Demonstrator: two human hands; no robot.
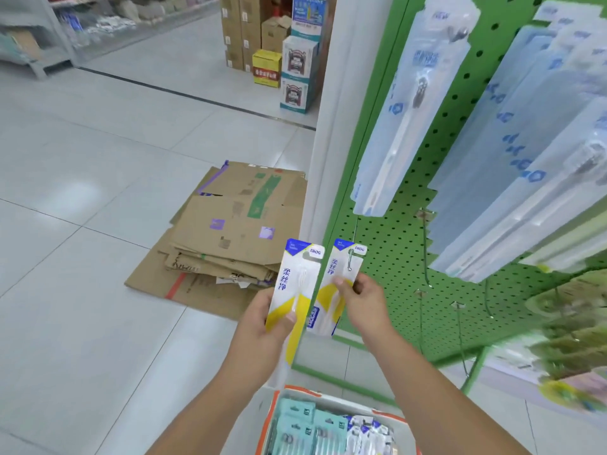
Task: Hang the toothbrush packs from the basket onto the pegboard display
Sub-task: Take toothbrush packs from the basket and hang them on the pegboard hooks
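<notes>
My left hand (261,320) grips a white, yellow and blue toothbrush pack (297,284) upright by its lower half. My right hand (364,298) pinches a second matching pack (341,274), whose hang hole sits on the tip of a metal peg (350,261) of the green pegboard (404,257). Below, an orange-rimmed basket (272,408) holds several teal and blue-white toothbrush packs (328,428). Clear toothbrush packs (407,110) hang higher up on the board.
Bare metal pegs (426,251) stick out of the board to the right of my hands. Flattened cardboard (230,231) lies on the tiled floor at the left. Stacked boxes (282,50) stand far back, shelving (36,34) at the far left.
</notes>
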